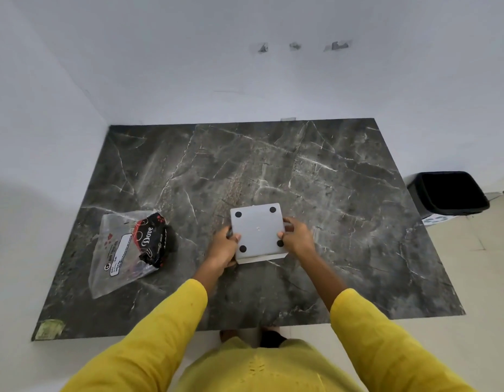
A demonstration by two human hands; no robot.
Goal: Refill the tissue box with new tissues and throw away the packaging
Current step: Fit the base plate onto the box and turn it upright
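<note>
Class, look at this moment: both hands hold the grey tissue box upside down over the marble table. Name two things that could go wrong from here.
1. The tissue box is gripped only at its side edges by the left hand and right hand; the base panel could slip or come away suddenly.
2. The bin sits on the floor beyond the table's right edge, far from the tissue pack in its clear plastic bag, so packaging may be dropped on the way.

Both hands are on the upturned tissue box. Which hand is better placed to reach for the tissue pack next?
Left. The left hand grips the tissue box on the side facing the tissue pack; the right hand would have to cross over.
</note>
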